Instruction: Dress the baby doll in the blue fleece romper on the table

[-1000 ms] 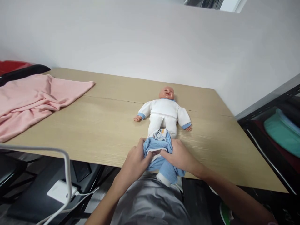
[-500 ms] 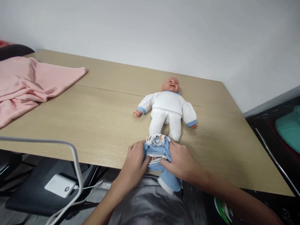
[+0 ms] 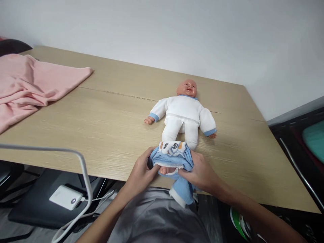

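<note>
The left hand (image 3: pixel 142 170) and right hand (image 3: pixel 204 171) hold a blue garment (image 3: pixel 173 158) around the doll's foot (image 3: pixel 164 170).

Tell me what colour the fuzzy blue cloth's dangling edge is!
White fabric edging on the cloth, clearest in the head view.

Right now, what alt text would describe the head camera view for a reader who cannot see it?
A left hand and a right hand hold a blue garment at the legs of a white-clothed doll, which lies face up on a table. A pink cloth lies on the table's left, and a white device rests on a black seat.
</note>
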Tool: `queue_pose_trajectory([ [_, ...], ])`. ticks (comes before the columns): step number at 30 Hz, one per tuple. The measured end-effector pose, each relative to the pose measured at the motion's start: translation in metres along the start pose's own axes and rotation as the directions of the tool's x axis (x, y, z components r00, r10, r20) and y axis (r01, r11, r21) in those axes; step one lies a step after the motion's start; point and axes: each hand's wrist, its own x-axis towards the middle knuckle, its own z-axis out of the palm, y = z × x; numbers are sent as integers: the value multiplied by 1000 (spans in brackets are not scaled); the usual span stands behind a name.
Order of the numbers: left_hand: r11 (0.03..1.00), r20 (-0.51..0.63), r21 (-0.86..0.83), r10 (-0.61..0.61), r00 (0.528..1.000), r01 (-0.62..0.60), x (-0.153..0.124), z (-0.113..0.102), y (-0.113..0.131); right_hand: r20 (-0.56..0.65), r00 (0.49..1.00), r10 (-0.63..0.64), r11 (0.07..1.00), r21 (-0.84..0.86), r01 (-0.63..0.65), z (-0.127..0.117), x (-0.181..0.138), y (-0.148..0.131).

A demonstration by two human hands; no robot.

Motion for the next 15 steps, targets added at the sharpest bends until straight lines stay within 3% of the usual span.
queue_pose_trajectory([
  [4,997,58,69,30,998,-34,16,-7,5,-13,987,-161,985,-68,160,-8,11,13],
  [9,966,148,45,244,958,-253,43,-22,17,31,947,-320,942,-100,321,-32,33,22],
  [15,990,388,-102,125,913,-92,84,-37,30,271,934,-232,972,101,212,-64,68,26],
])
